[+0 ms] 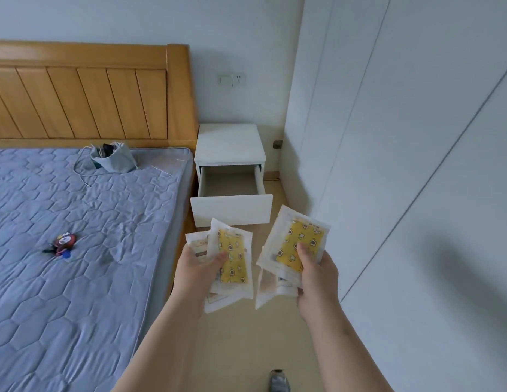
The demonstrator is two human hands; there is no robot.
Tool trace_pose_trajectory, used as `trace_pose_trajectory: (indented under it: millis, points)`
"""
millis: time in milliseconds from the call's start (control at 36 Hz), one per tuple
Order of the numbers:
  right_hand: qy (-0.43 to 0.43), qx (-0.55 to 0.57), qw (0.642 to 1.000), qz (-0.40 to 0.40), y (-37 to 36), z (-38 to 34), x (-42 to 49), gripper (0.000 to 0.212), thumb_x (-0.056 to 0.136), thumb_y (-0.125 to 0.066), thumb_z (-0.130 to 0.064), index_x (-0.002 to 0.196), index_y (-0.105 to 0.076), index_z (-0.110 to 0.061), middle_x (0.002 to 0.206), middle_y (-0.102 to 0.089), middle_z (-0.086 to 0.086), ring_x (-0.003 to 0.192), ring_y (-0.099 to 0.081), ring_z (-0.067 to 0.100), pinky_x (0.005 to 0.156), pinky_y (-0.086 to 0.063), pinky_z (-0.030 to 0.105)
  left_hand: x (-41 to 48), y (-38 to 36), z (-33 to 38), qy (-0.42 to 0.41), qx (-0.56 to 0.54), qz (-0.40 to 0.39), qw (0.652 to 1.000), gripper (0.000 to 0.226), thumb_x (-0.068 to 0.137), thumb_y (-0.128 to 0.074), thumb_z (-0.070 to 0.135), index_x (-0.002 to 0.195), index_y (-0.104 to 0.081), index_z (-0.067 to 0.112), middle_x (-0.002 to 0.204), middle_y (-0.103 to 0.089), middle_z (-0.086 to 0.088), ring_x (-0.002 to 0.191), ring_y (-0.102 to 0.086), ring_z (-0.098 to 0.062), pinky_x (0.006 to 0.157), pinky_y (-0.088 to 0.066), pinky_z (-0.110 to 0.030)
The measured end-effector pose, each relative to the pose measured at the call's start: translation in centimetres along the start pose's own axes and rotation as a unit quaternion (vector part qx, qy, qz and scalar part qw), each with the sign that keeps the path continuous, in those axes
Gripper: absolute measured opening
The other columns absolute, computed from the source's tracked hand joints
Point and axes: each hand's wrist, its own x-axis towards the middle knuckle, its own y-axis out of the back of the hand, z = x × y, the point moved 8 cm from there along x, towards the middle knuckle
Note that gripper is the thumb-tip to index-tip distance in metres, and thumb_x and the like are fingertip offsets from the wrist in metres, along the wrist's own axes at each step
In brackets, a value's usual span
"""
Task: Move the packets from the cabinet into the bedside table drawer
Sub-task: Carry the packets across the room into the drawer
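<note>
Both hands, left hand (200,264) and right hand (317,274), clamp fanned packets (299,241); carry level to the far open drawer (231,183), releasing low inside.

Soft even daylight, wide-angle edge bending, slight blur

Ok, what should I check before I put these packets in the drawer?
1. The drawer is pulled open: ok.
2. Room inside the drawer, it looks empty: ok.
3. The left hand grips the left bundle: ok.
4. The right hand grips the right bundle: ok.
5. Both hands over the drawer: not ok, they are short of its front.
6. More packets left in the cabinet: cannot tell.
</note>
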Motion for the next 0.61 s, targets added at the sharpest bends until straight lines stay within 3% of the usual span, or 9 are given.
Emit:
trace_pose_trajectory:
  millis: [139, 278, 389, 500, 611]
  points:
    - [0.001, 0.024, 0.999, -0.043, -3.3, -3.0, 8.3, 0.007, 0.092, -0.058, -0.014, 0.096, -0.063, -0.014, 0.086, -0.072, 0.003, 0.074, -0.069, 0.019, 0.061, -0.055, 0.031, 6.7, -5.6, 2.6, -0.004, 0.003, 0.001, 1.0, 0.023, 0.084, -0.069, 0.012, 0.103, -0.058, 0.018, 0.092, -0.072, -0.003, 0.078, -0.071, -0.021, 0.063, -0.056, -0.035]
    - [-0.065, 0.031, 0.991, -0.112, -8.3, -3.5, 15.4, 0.011, 0.093, -0.055, -0.013, 0.101, -0.063, -0.012, 0.084, -0.073, 0.004, 0.069, -0.071, 0.018, 0.054, -0.055, 0.03, 11.6, -11.2, 5.4, 0.014, -0.043, -0.023, 0.999, 0.018, 0.086, -0.066, 0.011, 0.103, -0.063, 0.015, 0.084, -0.072, -0.003, 0.068, -0.068, -0.017, 0.046, -0.05, -0.023]
    - [-0.093, 0.02, 0.988, -0.121, -11.5, -2.7, 20.3, 0.01, 0.094, -0.054, -0.015, 0.1, -0.061, -0.014, 0.084, -0.073, 0.004, 0.076, -0.07, 0.023, 0.063, -0.054, 0.034, 15.6, -12.2, 6.4, 0.058, -0.112, -0.035, 0.991, 0.02, 0.084, -0.067, 0.012, 0.104, -0.066, 0.01, 0.09, -0.073, -0.011, 0.073, -0.072, -0.022, 0.051, -0.055, -0.029]
    - [-0.109, -0.01, 0.986, -0.127, -14.8, -1.8, 24.5, 0.012, 0.095, -0.053, -0.017, 0.105, -0.058, -0.012, 0.09, -0.07, 0.007, 0.081, -0.068, 0.025, 0.059, -0.053, 0.03, 20.4, -11.9, 6.8, 0.082, -0.161, -0.027, 0.983, 0.008, 0.084, -0.065, 0.01, 0.091, -0.066, 0.013, 0.085, -0.074, -0.011, 0.07, -0.072, -0.025, 0.053, -0.058, -0.035]
    - [-0.109, -0.046, 0.985, -0.127, -19.0, -0.9, 29.0, 0.01, 0.096, -0.051, -0.02, 0.103, -0.058, -0.017, 0.097, -0.069, 0.007, 0.09, -0.066, 0.026, 0.072, -0.054, 0.036, 26.4, -11.3, 7.7, 0.086, -0.165, -0.032, 0.982, 0.005, 0.087, -0.061, 0.013, 0.086, -0.065, 0.013, 0.079, -0.074, -0.01, 0.067, -0.072, -0.024, 0.057, -0.058, -0.036]
